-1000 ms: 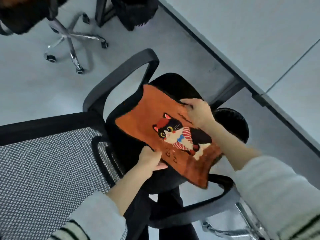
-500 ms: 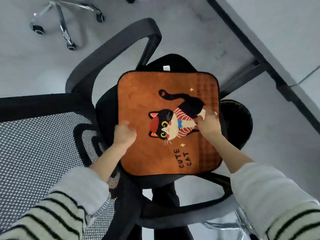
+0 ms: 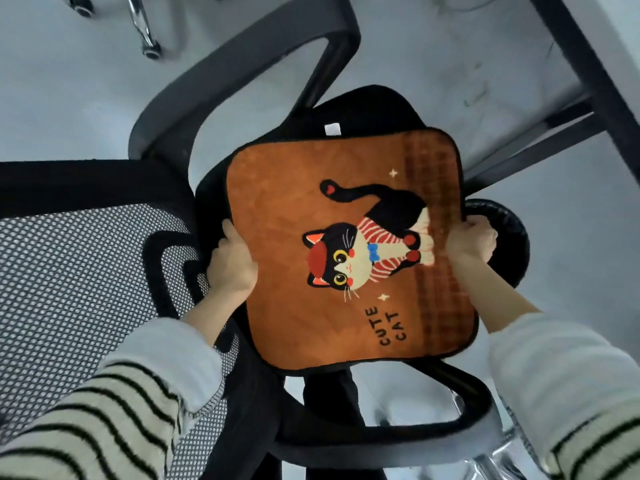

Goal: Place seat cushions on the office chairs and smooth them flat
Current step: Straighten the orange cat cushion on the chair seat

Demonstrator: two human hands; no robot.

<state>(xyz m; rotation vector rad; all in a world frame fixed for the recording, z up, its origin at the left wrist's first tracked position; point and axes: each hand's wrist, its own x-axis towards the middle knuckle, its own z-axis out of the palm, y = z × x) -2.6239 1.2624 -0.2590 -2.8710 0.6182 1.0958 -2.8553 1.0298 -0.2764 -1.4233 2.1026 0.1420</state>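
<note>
Head view, the only one. Fingertips of both hands are hidden: they curl under the cushion's edges, so the grip underneath can't be seen. Seat pad of the office chair [image 3: 349, 109] is mostly covered, only its black far edge and a small white tag [image 3: 333, 129] showing. Lower armrest [image 3: 398, 434] is partly blurred; chrome chair base [image 3: 485, 459] at bottom right is cut off by the frame. Another chair's chrome leg w/ caster [image 3: 147, 36] is cropped at the top left.

Floor [image 3: 69, 91] is pale grey, smooth, w/ faint scuffs near the top right. A dark frame bar [image 3: 588, 74] runs diagonally at right; a round black bin [image 3: 509, 233] sits just beside the chair. Mesh backrest [image 3: 69, 271] fills the left.

Seat cushion [image 3: 287, 258] is orange-brown, square w/ rounded corners, black trim, a checked strip along the right side. Print: black-and-white cat in red beret and striped scarf, text "CUTE CAT". It lies over the seat, btwn the armrests, slightly rotated. Left hand [image 3: 230, 261] grips its left edge; right hand [image 3: 471, 240] grips its right edge.
</note>
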